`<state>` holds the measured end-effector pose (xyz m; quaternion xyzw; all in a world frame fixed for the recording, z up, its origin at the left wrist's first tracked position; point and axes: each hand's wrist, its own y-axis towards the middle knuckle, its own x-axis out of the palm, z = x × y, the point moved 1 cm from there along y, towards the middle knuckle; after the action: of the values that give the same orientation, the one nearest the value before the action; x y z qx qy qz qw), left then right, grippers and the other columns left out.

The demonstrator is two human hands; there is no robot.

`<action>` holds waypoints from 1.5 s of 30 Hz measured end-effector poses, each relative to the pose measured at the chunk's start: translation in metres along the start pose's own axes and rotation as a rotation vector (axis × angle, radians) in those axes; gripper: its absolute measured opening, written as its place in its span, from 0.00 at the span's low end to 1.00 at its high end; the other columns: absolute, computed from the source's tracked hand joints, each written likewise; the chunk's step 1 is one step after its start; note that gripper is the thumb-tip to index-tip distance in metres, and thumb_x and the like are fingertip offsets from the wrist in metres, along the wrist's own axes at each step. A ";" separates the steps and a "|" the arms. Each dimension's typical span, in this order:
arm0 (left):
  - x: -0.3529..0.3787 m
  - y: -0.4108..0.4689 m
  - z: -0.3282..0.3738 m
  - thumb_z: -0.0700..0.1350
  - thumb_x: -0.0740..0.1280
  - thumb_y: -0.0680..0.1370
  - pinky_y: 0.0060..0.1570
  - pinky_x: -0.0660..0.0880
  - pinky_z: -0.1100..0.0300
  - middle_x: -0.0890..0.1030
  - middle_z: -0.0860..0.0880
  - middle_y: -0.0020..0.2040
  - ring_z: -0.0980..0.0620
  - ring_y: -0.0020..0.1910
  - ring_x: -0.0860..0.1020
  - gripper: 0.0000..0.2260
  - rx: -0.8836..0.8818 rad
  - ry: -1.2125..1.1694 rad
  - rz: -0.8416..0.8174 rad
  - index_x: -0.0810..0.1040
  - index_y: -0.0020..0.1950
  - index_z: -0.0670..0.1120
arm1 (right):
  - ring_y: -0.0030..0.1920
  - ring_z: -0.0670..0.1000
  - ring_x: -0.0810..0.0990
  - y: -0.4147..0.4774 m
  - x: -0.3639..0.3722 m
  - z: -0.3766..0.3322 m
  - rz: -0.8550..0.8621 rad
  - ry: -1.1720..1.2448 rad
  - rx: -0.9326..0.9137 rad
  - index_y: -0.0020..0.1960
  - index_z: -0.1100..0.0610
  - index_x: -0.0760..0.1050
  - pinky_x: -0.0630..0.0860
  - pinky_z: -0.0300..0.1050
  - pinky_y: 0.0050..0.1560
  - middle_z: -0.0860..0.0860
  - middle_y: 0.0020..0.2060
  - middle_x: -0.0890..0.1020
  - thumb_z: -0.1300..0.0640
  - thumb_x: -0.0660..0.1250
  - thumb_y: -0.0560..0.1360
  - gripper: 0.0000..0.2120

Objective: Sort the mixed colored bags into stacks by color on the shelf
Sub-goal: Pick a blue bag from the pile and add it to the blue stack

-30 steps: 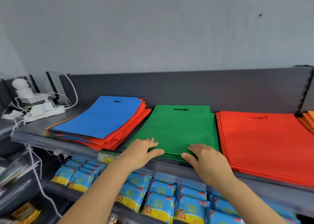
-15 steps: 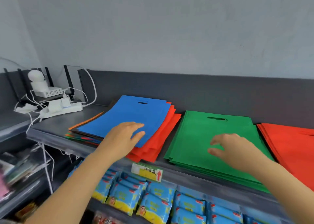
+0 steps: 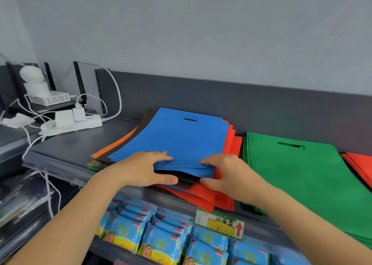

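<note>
A mixed pile of bags lies on the grey shelf (image 3: 66, 150), topped by blue bags (image 3: 177, 138) over black, orange and red bags (image 3: 201, 196). My left hand (image 3: 145, 169) pinches the front edge of the blue bags, fingers on top and thumb beneath. My right hand (image 3: 225, 172) pinches the same edge just to the right. The near edge of the blue bags is lifted off the black bag under it. A stack of green bags (image 3: 302, 176) lies to the right, then a stack of red bags (image 3: 360, 164) at the frame's right edge.
A white power strip (image 3: 74, 124) with plugs and cables, and a white router with a round camera (image 3: 38, 87), sit at the shelf's left end. Blue snack packets (image 3: 161, 242) fill the shelf below. A price label (image 3: 219, 223) hangs on the shelf's front lip.
Both hands left the green stack and moved left to the mixed pile. They now pinch the front edge of the blue bags and have raised it. The view has swung left.
</note>
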<state>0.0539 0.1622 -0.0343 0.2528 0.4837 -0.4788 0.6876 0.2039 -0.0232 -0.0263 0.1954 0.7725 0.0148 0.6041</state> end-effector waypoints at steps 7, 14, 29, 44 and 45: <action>-0.005 0.003 0.001 0.70 0.55 0.69 0.66 0.62 0.58 0.64 0.53 0.73 0.53 0.70 0.64 0.37 -0.015 0.001 0.087 0.65 0.72 0.50 | 0.31 0.44 0.71 0.030 -0.010 0.001 0.259 0.118 0.190 0.29 0.48 0.69 0.69 0.46 0.37 0.46 0.30 0.76 0.48 0.68 0.73 0.16; -0.009 0.000 -0.003 0.55 0.62 0.78 0.53 0.70 0.58 0.63 0.56 0.62 0.54 0.54 0.75 0.17 -0.035 -0.113 0.023 0.74 0.58 0.44 | 0.39 0.50 0.75 0.042 0.003 0.020 0.296 0.347 0.546 0.47 0.56 0.72 0.71 0.44 0.38 0.47 0.36 0.74 0.44 0.70 0.70 0.17; 0.021 -0.008 -0.007 0.33 0.60 0.78 0.67 0.59 0.63 0.69 0.56 0.69 0.58 0.70 0.65 0.22 0.191 -0.011 0.392 0.72 0.67 0.54 | 0.47 0.56 0.82 0.021 0.018 -0.007 0.239 1.126 0.742 0.49 0.61 0.76 0.82 0.50 0.46 0.58 0.51 0.82 0.73 0.65 0.71 0.11; 0.061 -0.059 0.136 0.34 0.75 0.67 0.65 0.65 0.53 0.77 0.51 0.62 0.49 0.63 0.73 0.21 0.254 0.080 0.825 0.80 0.58 0.48 | 0.45 0.44 0.82 -0.178 -0.051 0.083 0.768 1.002 0.385 0.45 0.51 0.77 0.79 0.38 0.47 0.45 0.43 0.84 0.77 0.63 0.70 0.21; 0.072 -0.064 0.158 0.36 0.73 0.69 0.64 0.63 0.59 0.75 0.53 0.63 0.53 0.64 0.71 0.19 0.257 -0.108 0.830 0.79 0.58 0.49 | 0.44 0.42 0.82 -0.203 -0.061 0.095 0.796 0.989 0.392 0.45 0.52 0.77 0.78 0.36 0.46 0.45 0.41 0.85 0.77 0.64 0.70 0.20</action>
<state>0.0686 -0.0223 -0.0283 0.4839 0.2410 -0.2306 0.8090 0.2470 -0.2506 -0.0478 0.5421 0.8160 0.1841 0.0799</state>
